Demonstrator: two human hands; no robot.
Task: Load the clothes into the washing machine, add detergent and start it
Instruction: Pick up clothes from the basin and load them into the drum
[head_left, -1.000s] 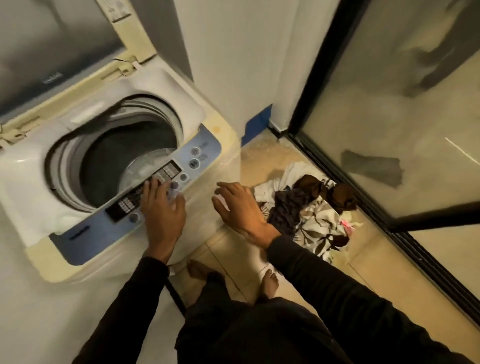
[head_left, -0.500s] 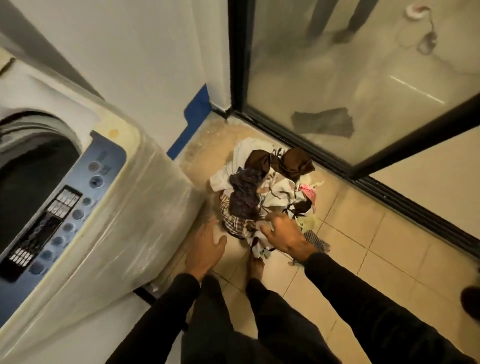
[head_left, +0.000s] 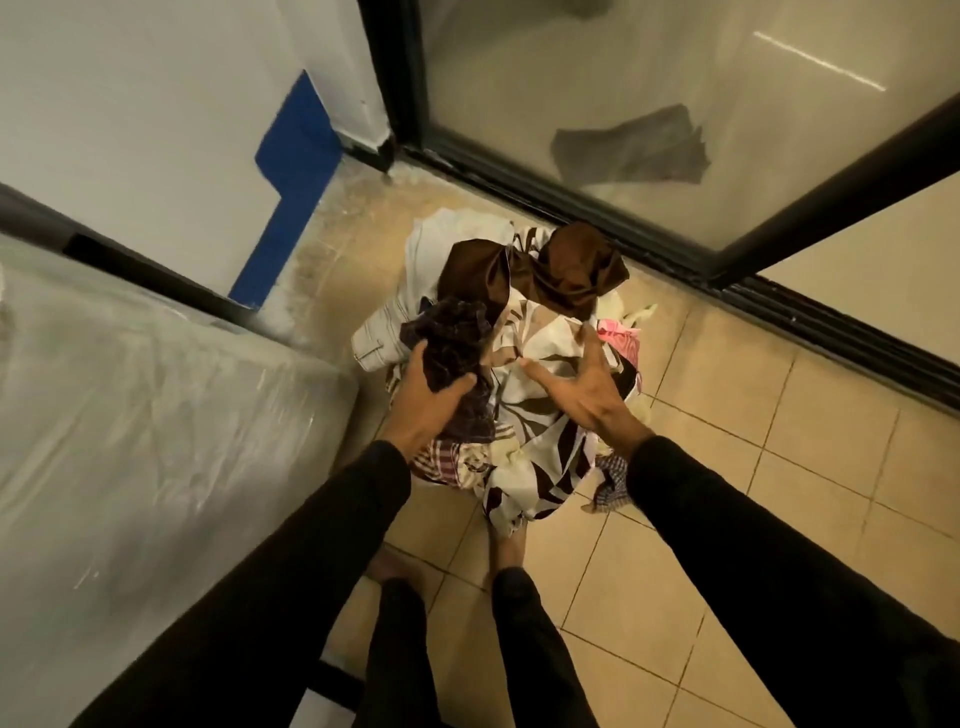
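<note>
A heap of mixed clothes (head_left: 540, 332) lies on the tiled floor in front of me: brown satin, white jeans, a brown-and-white leaf print, checked and pink pieces. My left hand (head_left: 428, 400) grips a dark purple checked garment (head_left: 454, 338) on the heap's left side. On the right side my right hand (head_left: 582, 387) rests with fingers spread on the leaf-print cloth (head_left: 545, 467), not closed around it. The washing machine's plastic-wrapped side (head_left: 130, 415) fills the left of the view; its opening and panel are out of sight.
A dark-framed glass sliding door (head_left: 649, 119) runs behind and right of the heap. A white wall with a blue strip (head_left: 296, 156) stands at the back left. My bare feet (head_left: 506, 551) are just below the heap on beige tiles (head_left: 727, 519).
My left hand left the machine's control panel and came down onto the heap. Both hands moved up over the clothes; the left closed on the dark garment. The view tilted down to the floor.
</note>
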